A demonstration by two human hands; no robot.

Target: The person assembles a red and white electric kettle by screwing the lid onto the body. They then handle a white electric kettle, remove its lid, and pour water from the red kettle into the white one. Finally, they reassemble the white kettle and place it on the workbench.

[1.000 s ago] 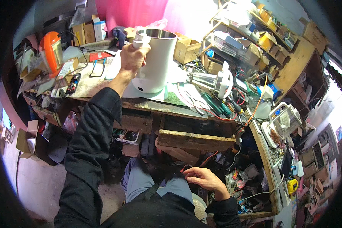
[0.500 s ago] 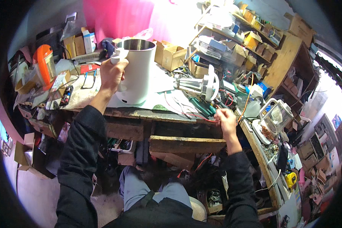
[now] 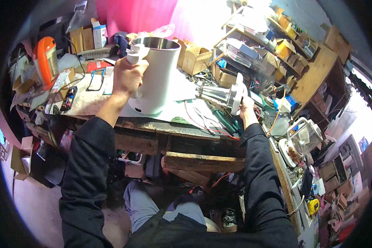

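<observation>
My left hand (image 3: 129,76) is wrapped round the handle of a tall white jug (image 3: 157,78) with a dark metal lining. The jug stands upright near the bench's front edge, its open mouth facing up. Off to its right, a white blender head (image 3: 237,96) with a metal lower part (image 3: 213,93) lies on its side, the metal pointing at the jug. My right hand (image 3: 247,108) grips the white top's right edge, fingers partly hidden behind it. Just below lie green-handled pliers (image 3: 222,120) and a thin red wire (image 3: 198,120).
An orange-framed appliance (image 3: 46,62) stands at the far left. Open cardboard boxes (image 3: 194,60) and crowded shelves (image 3: 252,51) fill the back. A clear jug (image 3: 305,136) sits on the right-hand bench. Under the front edge, a wooden drawer (image 3: 204,162) sticks out.
My right hand has moved up from beside the green-handled pliers and taken hold of the blender head's white top. My left hand stays on the jug's handle. The whole view has shifted slightly.
</observation>
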